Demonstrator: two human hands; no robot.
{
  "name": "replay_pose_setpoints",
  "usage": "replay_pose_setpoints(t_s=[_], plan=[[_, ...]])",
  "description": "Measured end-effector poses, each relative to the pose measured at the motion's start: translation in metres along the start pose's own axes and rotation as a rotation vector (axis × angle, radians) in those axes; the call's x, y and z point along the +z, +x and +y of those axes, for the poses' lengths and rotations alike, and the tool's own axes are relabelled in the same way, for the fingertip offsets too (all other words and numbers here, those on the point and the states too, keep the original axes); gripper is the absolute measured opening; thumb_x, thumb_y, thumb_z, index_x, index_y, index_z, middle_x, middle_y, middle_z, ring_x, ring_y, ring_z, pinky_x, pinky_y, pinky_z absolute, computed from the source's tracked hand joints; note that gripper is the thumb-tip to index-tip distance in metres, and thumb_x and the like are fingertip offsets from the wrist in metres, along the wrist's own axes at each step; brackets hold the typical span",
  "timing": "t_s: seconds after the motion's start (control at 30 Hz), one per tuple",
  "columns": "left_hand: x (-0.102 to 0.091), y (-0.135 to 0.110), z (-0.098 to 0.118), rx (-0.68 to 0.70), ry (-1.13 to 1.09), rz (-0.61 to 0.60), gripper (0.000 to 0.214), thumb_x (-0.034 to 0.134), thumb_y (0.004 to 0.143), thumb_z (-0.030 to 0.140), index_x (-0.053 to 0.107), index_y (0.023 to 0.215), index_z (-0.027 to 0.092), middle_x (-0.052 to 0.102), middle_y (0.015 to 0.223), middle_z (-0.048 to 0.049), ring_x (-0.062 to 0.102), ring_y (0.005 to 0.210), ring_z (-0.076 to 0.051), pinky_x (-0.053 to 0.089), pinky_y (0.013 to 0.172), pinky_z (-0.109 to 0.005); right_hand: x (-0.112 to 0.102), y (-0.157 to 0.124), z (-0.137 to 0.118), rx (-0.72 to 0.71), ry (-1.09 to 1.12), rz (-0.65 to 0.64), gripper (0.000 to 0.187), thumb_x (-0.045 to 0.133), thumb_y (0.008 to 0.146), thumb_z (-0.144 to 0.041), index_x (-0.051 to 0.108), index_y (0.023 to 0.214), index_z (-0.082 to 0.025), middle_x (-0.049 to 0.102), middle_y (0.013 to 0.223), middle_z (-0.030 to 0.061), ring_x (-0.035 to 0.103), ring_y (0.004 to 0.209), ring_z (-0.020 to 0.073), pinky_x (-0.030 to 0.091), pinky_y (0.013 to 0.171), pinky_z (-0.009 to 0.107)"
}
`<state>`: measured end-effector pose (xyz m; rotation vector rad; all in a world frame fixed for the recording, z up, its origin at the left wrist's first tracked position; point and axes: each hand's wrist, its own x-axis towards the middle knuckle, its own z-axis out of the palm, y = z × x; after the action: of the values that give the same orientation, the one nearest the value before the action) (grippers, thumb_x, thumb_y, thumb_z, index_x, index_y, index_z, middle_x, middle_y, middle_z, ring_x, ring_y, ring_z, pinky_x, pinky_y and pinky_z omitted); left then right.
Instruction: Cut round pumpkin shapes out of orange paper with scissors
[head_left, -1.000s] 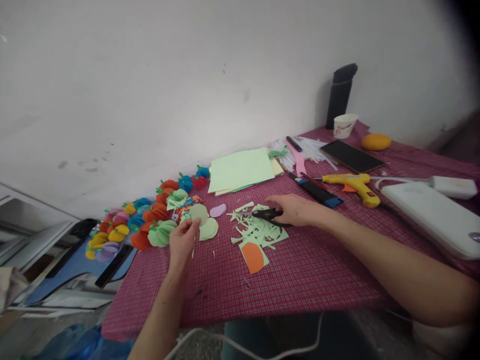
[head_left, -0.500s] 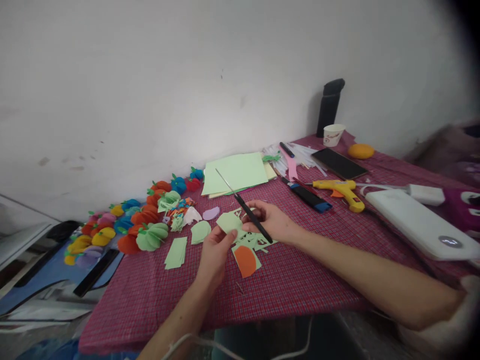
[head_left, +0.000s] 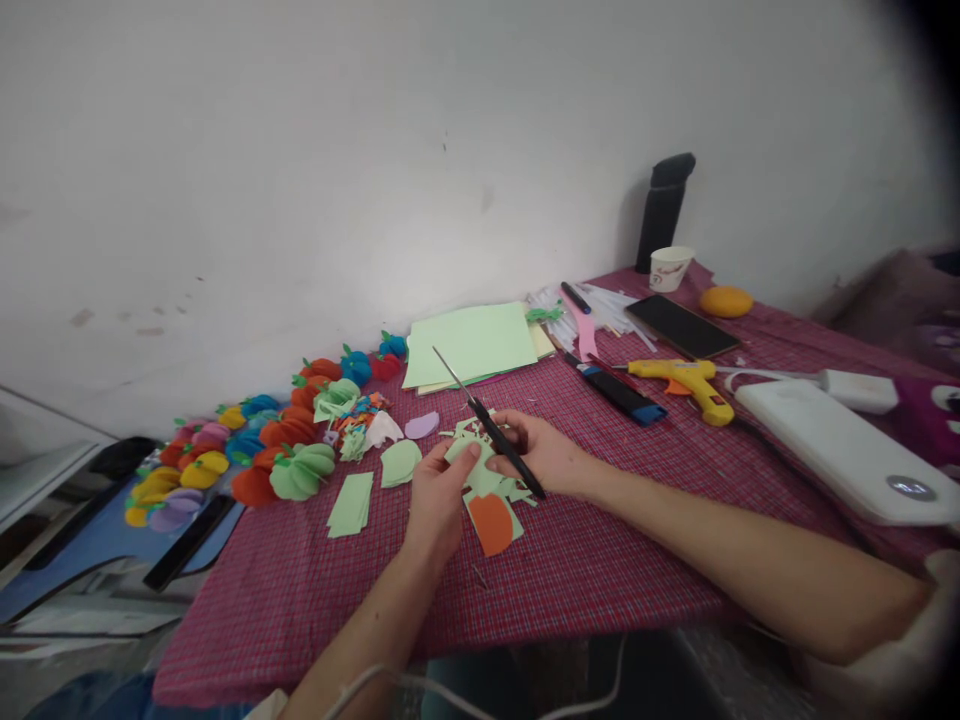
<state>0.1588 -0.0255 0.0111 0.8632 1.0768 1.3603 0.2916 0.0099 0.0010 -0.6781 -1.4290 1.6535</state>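
Note:
Black-handled scissors (head_left: 504, 440), seen edge-on with the thin blade pointing up and left, are in my right hand (head_left: 544, 452). My left hand (head_left: 439, 490) pinches a light green paper piece (head_left: 457, 450) between thumb and fingers, close to the scissors; its far part is hard to make out. Under both hands lie green paper scraps (head_left: 516, 490) and an orange rounded paper piece (head_left: 491, 525) resting on green paper. Left of my left hand are a stack of rounded green pieces (head_left: 400, 463) and some green strips (head_left: 350, 505).
Colourful paper pumpkins (head_left: 289, 430) crowd the table's left side, beside a heap of scraps (head_left: 362, 425). Green sheets (head_left: 472, 340) lie by the wall. To the right are a cutter knife (head_left: 619, 390), yellow glue gun (head_left: 686, 378), phone (head_left: 681, 325), white power bank (head_left: 840, 445) and paper cup (head_left: 670, 268).
The green paper in my left hand has turned and shows less of its face. My left hand has shifted slightly right, closer to the right. The scissors have tipped down a little.

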Motion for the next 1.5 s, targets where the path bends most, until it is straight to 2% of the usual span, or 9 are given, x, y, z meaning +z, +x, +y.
replay_pose_setpoints(t_s=[0.37, 0.57, 0.63, 0.73, 0.93, 1.3, 1.4, 1.5], plan=[[0.0, 0.0, 0.0, -0.032, -0.046, 0.038, 0.018, 0.067, 0.061, 0.022, 0.057, 0.073, 0.013, 0.061, 0.057, 0.001, 0.054, 0.047, -0.01, 0.04, 0.049, -0.021, 0.0, -0.001, 0.002, -0.007, 0.003, -0.042, 0.039, 0.066, 0.061, -0.021, 0.046, 0.094, -0.018, 0.048, 0.067, -0.0056, 0.042, 0.051, 0.0053, 0.034, 0.048, 0.019], [-0.003, 0.005, 0.015, -0.011, -0.107, 0.068, 0.021, 0.067, 0.06, 0.023, 0.057, 0.075, 0.012, 0.062, 0.064, -0.0014, 0.056, 0.053, -0.01, 0.043, 0.054, -0.023, -0.005, -0.008, -0.02, 0.038, -0.013, -0.093, 0.039, 0.066, 0.064, -0.031, 0.045, 0.095, -0.018, 0.046, 0.071, -0.0043, 0.043, 0.058, 0.006, 0.034, 0.051, 0.018], [-0.007, 0.007, 0.02, 0.001, -0.141, 0.087, 0.02, 0.067, 0.059, 0.023, 0.056, 0.072, 0.013, 0.061, 0.061, -0.0001, 0.055, 0.052, -0.01, 0.043, 0.053, -0.022, -0.01, -0.011, -0.029, 0.083, -0.067, -0.17, 0.034, 0.06, 0.071, -0.036, 0.047, 0.096, -0.017, 0.045, 0.073, -0.0029, 0.043, 0.06, 0.0063, 0.035, 0.053, 0.018], [-0.013, 0.011, 0.026, 0.041, -0.185, 0.105, 0.017, 0.068, 0.058, 0.022, 0.055, 0.067, 0.013, 0.057, 0.057, 0.0025, 0.053, 0.049, -0.008, 0.042, 0.051, -0.02, -0.016, -0.013, -0.035, 0.12, -0.122, -0.3, 0.035, 0.055, 0.074, -0.041, 0.049, 0.098, -0.016, 0.044, 0.072, -0.0023, 0.042, 0.057, 0.006, 0.036, 0.053, 0.019], [-0.021, 0.015, 0.027, 0.066, -0.249, 0.15, 0.018, 0.068, 0.057, 0.02, 0.055, 0.067, 0.013, 0.056, 0.057, 0.0031, 0.052, 0.049, -0.007, 0.041, 0.05, -0.019, -0.016, -0.011, -0.026, 0.206, -0.166, -0.431, 0.039, 0.055, 0.075, -0.042, 0.05, 0.102, -0.015, 0.039, 0.066, -0.0033, 0.038, 0.054, 0.0053, 0.035, 0.048, 0.017], [-0.022, 0.017, 0.02, 0.022, -0.276, 0.153, 0.017, 0.067, 0.058, 0.02, 0.053, 0.065, 0.014, 0.056, 0.053, 0.0038, 0.052, 0.046, -0.008, 0.037, 0.047, -0.019, -0.013, -0.011, -0.02, 0.211, -0.2, -0.401, 0.044, 0.054, 0.075, -0.041, 0.049, 0.112, -0.018, 0.038, 0.066, -0.003, 0.038, 0.053, 0.0057, 0.037, 0.047, 0.017], [-0.022, 0.016, 0.02, 0.028, -0.272, 0.15, 0.015, 0.066, 0.059, 0.019, 0.052, 0.064, 0.014, 0.055, 0.053, 0.004, 0.051, 0.046, -0.007, 0.037, 0.046, -0.018, -0.013, -0.01, -0.02, 0.187, -0.28, -0.371, 0.044, 0.055, 0.074, -0.042, 0.051, 0.111, -0.02, 0.045, 0.067, -0.0021, 0.042, 0.053, 0.0073, 0.038, 0.049, 0.019], [-0.021, 0.015, 0.019, 0.025, -0.269, 0.153, 0.015, 0.065, 0.06, 0.019, 0.052, 0.063, 0.013, 0.055, 0.053, 0.0039, 0.05, 0.046, -0.007, 0.037, 0.047, -0.018, -0.011, -0.009, -0.019, 0.116, -0.407, -0.316, 0.043, 0.057, 0.071, -0.042, 0.054, 0.107, -0.02, 0.055, 0.076, 0.001, 0.05, 0.066, 0.013, 0.042, 0.057, 0.024]])
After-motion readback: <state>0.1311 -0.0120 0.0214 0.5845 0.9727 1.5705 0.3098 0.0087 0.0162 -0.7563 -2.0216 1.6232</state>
